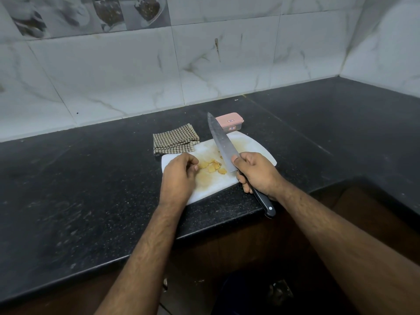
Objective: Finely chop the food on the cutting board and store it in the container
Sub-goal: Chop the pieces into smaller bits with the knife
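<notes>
Several yellow food slices (212, 167) lie near the middle of a stained white cutting board (254, 144) on the black counter. My left hand (178, 176) rests on the board's left part, its curled fingertips touching the leftmost slice. My right hand (255, 172) grips the black handle of a large chef's knife (221, 142). The blade points away toward the wall, raised just right of the slices. A small clear container with a pink lid (229, 121) stands shut behind the board's far edge.
A folded checked cloth (175, 142) lies at the board's far left corner. The black counter (91, 178) runs left and wraps around to the right, with a tiled wall (136, 76) behind. The counter's front edge passes under my forearms.
</notes>
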The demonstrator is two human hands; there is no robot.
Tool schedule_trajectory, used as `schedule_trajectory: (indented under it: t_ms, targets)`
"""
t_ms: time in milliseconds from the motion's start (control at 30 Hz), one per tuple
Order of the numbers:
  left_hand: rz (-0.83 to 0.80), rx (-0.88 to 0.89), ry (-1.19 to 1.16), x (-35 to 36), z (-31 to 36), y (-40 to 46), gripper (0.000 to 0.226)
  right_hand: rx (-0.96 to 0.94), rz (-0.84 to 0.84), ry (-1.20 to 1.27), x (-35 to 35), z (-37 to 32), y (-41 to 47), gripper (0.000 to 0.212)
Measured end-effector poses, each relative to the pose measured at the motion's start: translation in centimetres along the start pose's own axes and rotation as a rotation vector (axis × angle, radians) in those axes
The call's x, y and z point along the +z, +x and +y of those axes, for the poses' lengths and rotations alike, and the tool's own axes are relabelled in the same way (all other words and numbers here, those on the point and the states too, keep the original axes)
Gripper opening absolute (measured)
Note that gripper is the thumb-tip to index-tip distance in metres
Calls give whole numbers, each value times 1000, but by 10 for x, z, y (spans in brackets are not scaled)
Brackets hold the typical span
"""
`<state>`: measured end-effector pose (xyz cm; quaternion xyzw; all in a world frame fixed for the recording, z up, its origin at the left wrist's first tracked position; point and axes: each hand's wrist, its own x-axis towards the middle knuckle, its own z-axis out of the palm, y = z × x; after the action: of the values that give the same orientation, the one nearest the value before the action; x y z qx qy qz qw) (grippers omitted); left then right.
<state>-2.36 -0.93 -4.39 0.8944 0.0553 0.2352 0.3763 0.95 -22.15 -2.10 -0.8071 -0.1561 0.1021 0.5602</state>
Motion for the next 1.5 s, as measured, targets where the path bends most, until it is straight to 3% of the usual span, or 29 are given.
schedule_trajectory:
  t_ms: [600, 967, 1500]
  targets:
    - [-5, -74, -24, -4, 5, -2, 14, -2, 8, -33, 0, 1, 1, 43]
    - [-58, -18, -41, -4, 4, -2, 19, -5, 13, -39, 1, 1, 1, 43]
    - [-4, -10, 61, -1, -5, 2, 17, -26, 23, -30, 0, 3, 0, 36]
